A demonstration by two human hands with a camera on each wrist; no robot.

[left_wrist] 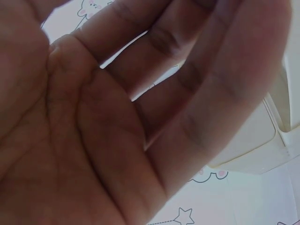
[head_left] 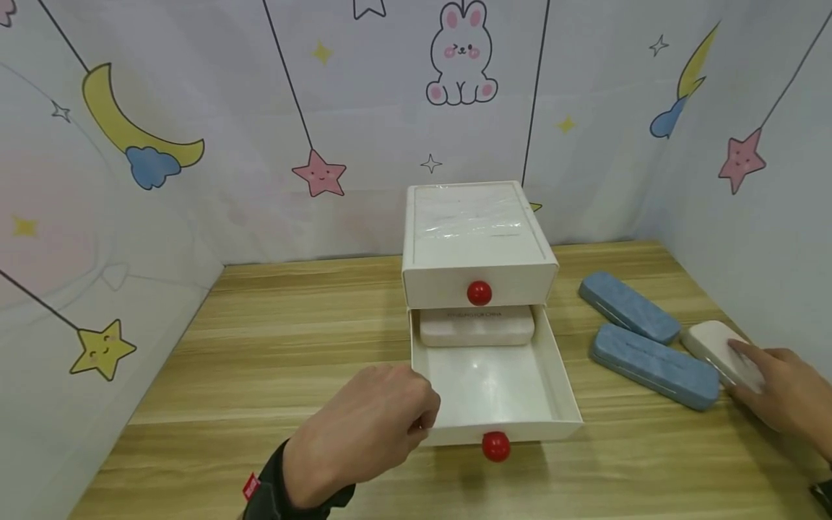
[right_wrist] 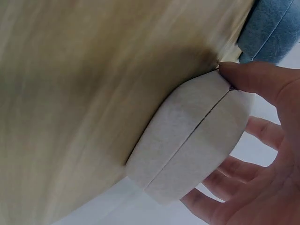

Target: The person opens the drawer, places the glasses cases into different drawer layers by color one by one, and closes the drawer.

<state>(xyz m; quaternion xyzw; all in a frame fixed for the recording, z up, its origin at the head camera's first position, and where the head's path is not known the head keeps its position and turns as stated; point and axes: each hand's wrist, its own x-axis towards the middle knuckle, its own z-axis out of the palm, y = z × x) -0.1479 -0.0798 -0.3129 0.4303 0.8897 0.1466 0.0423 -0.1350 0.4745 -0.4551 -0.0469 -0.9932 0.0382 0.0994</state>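
Note:
At the right, my right hand (head_left: 780, 386) holds a white glasses case (head_left: 718, 354) between thumb and fingers. The right wrist view shows the thumb at one end of the white case (right_wrist: 190, 133), its seam facing the camera and its lower edge along the wooden table. My left hand (head_left: 373, 419) hovers by the front left corner of the pulled-out lower drawer (head_left: 565, 386), fingers loosely bent and the palm bare in the left wrist view. Inside that drawer, another white glasses case (head_left: 477, 328) lies across the back, partly under the upper drawer.
Two blue glasses cases (head_left: 627, 307) (head_left: 656, 365) lie side by side between the drawer box and the right hand. The white two-drawer box (head_left: 477, 224) has red round knobs (head_left: 479, 292); its upper drawer is closed. Printed cloth walls (head_left: 370, 123) surround the wooden table (head_left: 292, 325).

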